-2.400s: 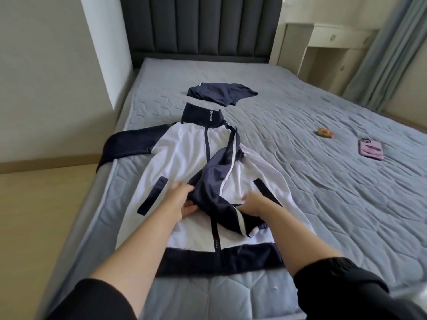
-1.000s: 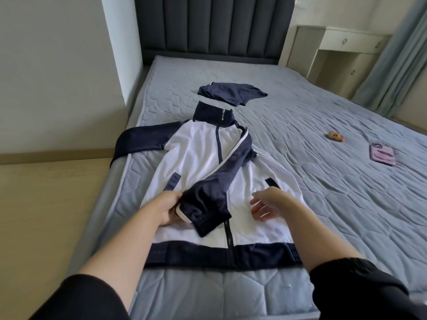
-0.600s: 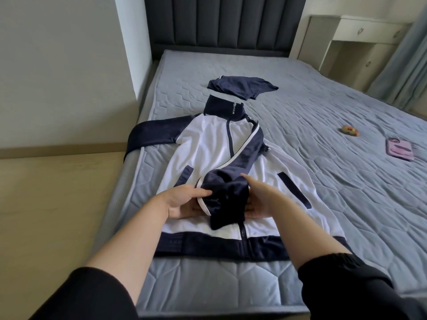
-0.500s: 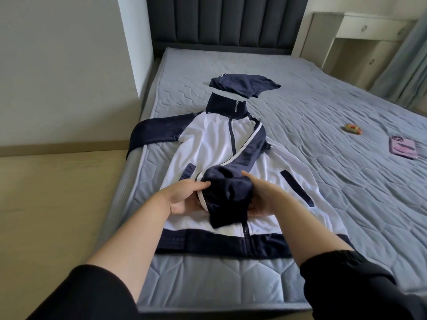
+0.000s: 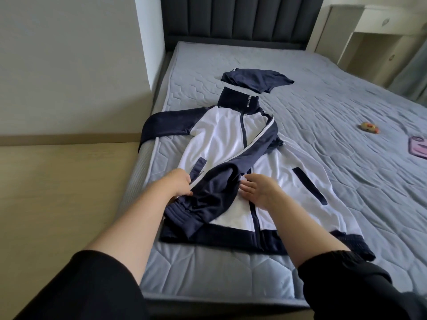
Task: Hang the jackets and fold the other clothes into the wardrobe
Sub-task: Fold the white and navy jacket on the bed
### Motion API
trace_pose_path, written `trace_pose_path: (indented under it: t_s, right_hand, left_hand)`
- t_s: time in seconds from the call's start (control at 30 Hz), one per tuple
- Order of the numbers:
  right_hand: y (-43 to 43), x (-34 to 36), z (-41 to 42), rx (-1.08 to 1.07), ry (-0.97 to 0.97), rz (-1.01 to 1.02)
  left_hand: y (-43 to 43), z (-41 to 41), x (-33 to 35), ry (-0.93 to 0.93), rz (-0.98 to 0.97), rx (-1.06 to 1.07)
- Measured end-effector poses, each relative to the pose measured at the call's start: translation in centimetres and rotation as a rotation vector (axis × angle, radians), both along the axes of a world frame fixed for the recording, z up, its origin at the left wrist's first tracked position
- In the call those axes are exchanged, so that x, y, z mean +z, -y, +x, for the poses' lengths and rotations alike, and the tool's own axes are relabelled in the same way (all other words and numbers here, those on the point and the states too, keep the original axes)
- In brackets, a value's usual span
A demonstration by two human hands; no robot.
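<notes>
While the white and navy jacket (image 5: 219,144) lies face up and zipped in the middle of the frame, its collar points at the dark headboard (image 5: 231,17) at the top and its navy hem runs along the near edge of the bed (image 5: 346,107). One arm of it, the folded sleeve (image 5: 221,181), crosses the chest on a slant from the right shoulder down to the lower left, where its ribbed cuff rests on the hem. The other sleeve stretches toward the left of the frame and drapes over the mattress edge.

The left hand (image 5: 178,185) sits at the left edge of the folded sleeve, its grip closed: fingers and thumb are curled round the white-piped edge of the cloth. The right hand (image 5: 258,190) is just right of the same sleeve, over the white front beside the zip, its grip loose and holding nothing, fingers straight and pointing left. Whether it touches the cloth I cannot tell.

Above the collar, apart from it, lies a folded navy garment (image 5: 254,79). Toward the right of the frame a small orange object (image 5: 369,128) and, at the very edge, a pink item (image 5: 418,146) lie on the quilted cover. A white cabinet (image 5: 369,21) stands in the upper right, and pale wooden floor (image 5: 57,181) fills the left.
</notes>
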State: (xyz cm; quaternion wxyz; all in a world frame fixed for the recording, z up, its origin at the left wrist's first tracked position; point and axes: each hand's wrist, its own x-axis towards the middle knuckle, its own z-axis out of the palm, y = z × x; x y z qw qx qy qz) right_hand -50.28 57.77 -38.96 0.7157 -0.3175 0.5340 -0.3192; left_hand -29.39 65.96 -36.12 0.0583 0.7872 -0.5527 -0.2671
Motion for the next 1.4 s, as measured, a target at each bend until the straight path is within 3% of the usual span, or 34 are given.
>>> trace_pose_path:
  t_s: [0.1, 0.33, 0.57, 0.63, 0.83, 1.0, 1.1, 1.2, 1.3, 1.4]
  right_hand:
    - [0.3, -0.7, -0.5, -0.024, -0.045, 0.014]
    - [3.9, -0.5, -0.6, -0.171, -0.120, -0.074]
    - [12.2, 0.2, -3.0, -0.200, -0.235, -0.250]
    - [13.9, 0.6, -3.8, -0.220, -0.197, -0.215]
    - [17.8, -0.1, -5.0, -0.264, 0.000, -0.044]
    - [21.3, -0.6, -6.0, -0.184, 0.067, -0.078]
    - [23.4, -0.1, -8.2, -0.280, 0.090, -0.106]
    - [25.3, -0.9, -11.7, -0.402, -0.046, -0.123]
    - [25.5, -3.0, -13.5, -0.431, -0.088, -0.073]
    - [25.7, -3.5, -13.6, -0.198, -0.625, -0.376]
  left_hand:
    - [0.4, -1.4, 0.2, 0.166, -0.148, 0.067]
    - [3.6, -5.8, -1.5, 0.117, -0.369, 0.067]
    - [11.5, -9.1, -1.0, 0.169, -0.473, -0.042]
    - [13.4, -10.4, -1.1, 0.187, -0.441, -0.086]
    - [18.4, -12.8, -2.2, 0.041, -0.359, -0.005]
    - [24.1, -14.2, -1.0, -0.235, -0.391, 0.199]
    - [27.7, -14.4, -0.7, -0.365, -0.404, 0.322]
    - [29.8, -12.9, -1.0, -0.255, -0.381, 0.504]
    - [30.2, -11.8, -2.2, -0.085, -0.339, 0.515]
    - [30.3, -12.3, -3.8, 0.040, -0.337, 0.416]
